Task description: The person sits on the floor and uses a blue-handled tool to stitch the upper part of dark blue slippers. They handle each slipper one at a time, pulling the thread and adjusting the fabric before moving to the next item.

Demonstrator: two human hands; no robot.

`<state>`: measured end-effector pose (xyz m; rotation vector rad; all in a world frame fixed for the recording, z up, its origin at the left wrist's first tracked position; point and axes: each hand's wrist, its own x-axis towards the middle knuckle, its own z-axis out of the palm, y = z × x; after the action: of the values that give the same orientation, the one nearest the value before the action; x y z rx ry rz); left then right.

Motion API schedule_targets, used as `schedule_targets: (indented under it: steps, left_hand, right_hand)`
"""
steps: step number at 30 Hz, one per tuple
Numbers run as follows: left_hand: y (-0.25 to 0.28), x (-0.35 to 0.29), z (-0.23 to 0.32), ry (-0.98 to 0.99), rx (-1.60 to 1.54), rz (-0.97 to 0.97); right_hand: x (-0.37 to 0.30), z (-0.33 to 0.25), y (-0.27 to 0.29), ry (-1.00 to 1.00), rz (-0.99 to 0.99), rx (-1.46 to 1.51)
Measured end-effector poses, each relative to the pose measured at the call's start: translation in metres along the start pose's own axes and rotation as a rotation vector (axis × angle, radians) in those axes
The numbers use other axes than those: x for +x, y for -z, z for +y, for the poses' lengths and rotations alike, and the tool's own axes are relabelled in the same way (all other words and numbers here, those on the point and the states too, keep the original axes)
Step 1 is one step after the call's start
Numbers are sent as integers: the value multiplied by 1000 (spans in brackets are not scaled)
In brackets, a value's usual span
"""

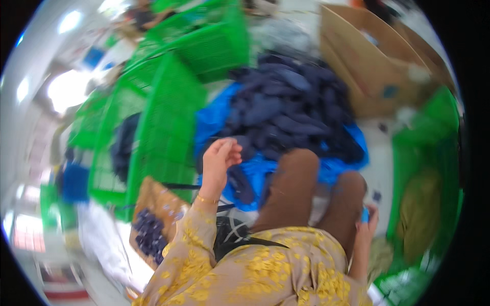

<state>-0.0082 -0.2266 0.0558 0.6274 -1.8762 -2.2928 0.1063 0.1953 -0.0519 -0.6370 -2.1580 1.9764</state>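
While we look down from the head view, our left hand [222, 160] hovers by the dark cloth pile [296, 102], fingers curled toward the thumb; we cannot tell whether they pinch anything. Our right hand [372, 223] grips a small blue object [365, 215] beside our right leg [339, 211]. The pile lies on blue sheeting [212, 118].

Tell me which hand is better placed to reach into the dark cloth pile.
Left, probably: the left hand is nearer the dark cloth pile; the right hand, beside the right leg, carries something blue.
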Motion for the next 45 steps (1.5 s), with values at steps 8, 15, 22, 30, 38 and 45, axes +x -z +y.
schedule_targets:
  steps: [8, 15, 22, 30, 38, 45]
  left_hand:
    - [-104, -64, -120, -410, 720, -475]
    - [-130, -57, -122, -932, 1164, -632]
    - [-141, -53, -130, -910, 1278, -659]
    - [-159, -51, -133, -896, 1413, -633]
    - [-166, -44, -135, -815, 1552, -590]
    - [-159, -35, -139, -807, 1615, -610]
  right_hand:
    - [-2, 18, 71, -226, 163, 310]
    - [-54, 65, 129, -545, 495, 378]
    - [-53, 136, 135, -740, 497, 216]
    - [25, 231, 145, -465, 513, -458]
    - [77, 252, 77, -54, -159, -1089]
    - [115, 328, 57, 121, -768, -1803]
